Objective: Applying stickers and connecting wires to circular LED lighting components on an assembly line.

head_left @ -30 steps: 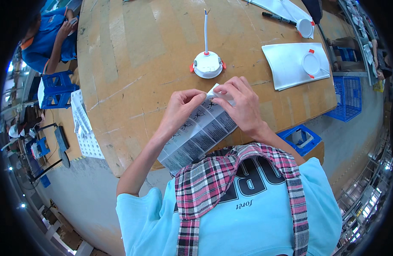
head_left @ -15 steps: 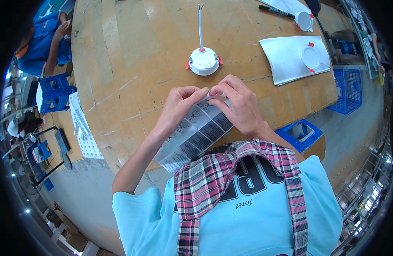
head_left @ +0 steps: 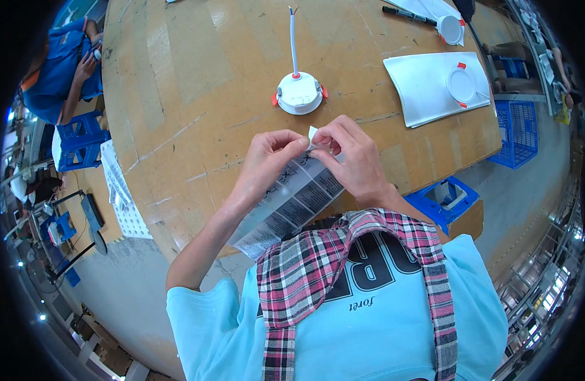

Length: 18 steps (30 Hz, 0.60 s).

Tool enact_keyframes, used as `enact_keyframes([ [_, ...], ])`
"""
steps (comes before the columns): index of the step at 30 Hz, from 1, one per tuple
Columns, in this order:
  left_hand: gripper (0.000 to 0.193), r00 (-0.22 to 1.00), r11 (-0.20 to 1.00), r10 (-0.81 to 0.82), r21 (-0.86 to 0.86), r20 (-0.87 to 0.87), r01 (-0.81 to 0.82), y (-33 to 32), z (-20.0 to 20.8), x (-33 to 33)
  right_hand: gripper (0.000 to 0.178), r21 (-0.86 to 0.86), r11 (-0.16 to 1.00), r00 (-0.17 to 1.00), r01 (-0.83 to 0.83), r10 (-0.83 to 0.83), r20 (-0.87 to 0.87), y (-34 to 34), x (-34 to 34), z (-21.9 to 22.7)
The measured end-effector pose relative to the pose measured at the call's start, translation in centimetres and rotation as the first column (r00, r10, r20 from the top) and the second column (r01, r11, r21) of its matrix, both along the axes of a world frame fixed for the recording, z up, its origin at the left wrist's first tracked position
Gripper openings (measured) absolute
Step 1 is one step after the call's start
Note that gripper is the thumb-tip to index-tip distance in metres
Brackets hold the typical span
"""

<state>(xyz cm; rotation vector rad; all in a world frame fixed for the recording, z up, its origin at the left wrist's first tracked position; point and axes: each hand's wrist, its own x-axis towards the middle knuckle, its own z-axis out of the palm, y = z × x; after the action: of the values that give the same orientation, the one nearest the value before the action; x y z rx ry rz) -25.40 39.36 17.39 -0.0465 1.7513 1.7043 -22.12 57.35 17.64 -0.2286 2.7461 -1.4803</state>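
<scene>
My left hand (head_left: 265, 159) and my right hand (head_left: 355, 157) meet in front of my chest, both pinching the top corner of a printed label sheet (head_left: 285, 214). The sheet is silvery grey with dark text blocks and small line drawings, and it slants down toward my apron. A small white flap (head_left: 313, 132) sticks up between my fingertips. Beyond my hands, a round white downlight (head_left: 299, 96) lies on the table with red-tipped side clips. Its white cable (head_left: 293, 44) runs away from me to bare wire ends.
At the right of the wooden table (head_left: 197, 82), one downlight (head_left: 461, 86) rests on white papers (head_left: 419, 95). Another downlight (head_left: 450, 30) and a black marker (head_left: 408, 16) lie farther back. Blue stools (head_left: 442, 200) and a blue crate (head_left: 518, 133) stand beside the table. A co-worker (head_left: 60, 70) is at the left.
A white flap now rises at the sheet's pinched corner, between my fingertips. Both hands remain close together there. The co-worker's hands have shifted slightly.
</scene>
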Motion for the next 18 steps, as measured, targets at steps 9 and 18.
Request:
enact_keyframes([
  [9, 0.024, 0.991, 0.995, 0.092, -0.023, -0.092, -0.095, 0.61, 0.11, 0.84, 0.020, 0.073, 0.997, 0.997, -0.029, 0.034, -0.065, 0.19, -0.06, 0.10],
  [18, 0.020, 0.986, 0.989, 0.150, 0.003, 0.078, -0.151, 0.82, 0.41, 0.91, 0.019, 0.079, 0.997, 0.989, -0.002, 0.014, -0.144, -0.09, 0.16, -0.34],
])
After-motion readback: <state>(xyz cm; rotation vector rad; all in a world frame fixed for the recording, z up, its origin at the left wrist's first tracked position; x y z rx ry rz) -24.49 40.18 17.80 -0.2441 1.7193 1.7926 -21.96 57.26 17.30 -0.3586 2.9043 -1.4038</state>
